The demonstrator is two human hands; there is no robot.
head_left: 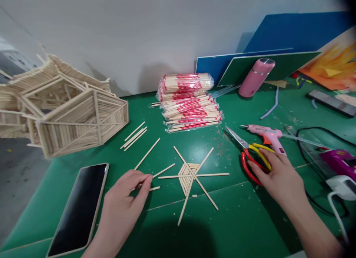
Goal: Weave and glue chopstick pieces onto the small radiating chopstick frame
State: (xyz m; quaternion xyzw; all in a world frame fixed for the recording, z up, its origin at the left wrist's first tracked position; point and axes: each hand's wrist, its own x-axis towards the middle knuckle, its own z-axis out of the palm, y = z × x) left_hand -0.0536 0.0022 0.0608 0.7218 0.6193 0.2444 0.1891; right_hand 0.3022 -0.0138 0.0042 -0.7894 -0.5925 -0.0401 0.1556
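My left hand (125, 202) is closed in a pinch, with a thin wooden stick (164, 170) sticking out from its fingertips. Two more sticks lie beside and partly under that hand. In the middle, a star of crossed sticks (207, 175) lies flat, its left side filled with short parallel pieces. A small cut-off bit (194, 196) rests just below it. On the right, my right hand (280, 180) grips the red and yellow handles of a pair of scissors (239, 138), whose blades point up and left. A pink glue gun (267, 133) lies right behind the scissors.
A stick-built house model (83, 120) stands at left, with a phone (79, 209) in front. Packed stick bundles (191, 105) lie at the back, near several loose sticks (135, 137). A pink bottle (256, 78), a black cable (303, 130) and a white plug (340, 187) are at right.
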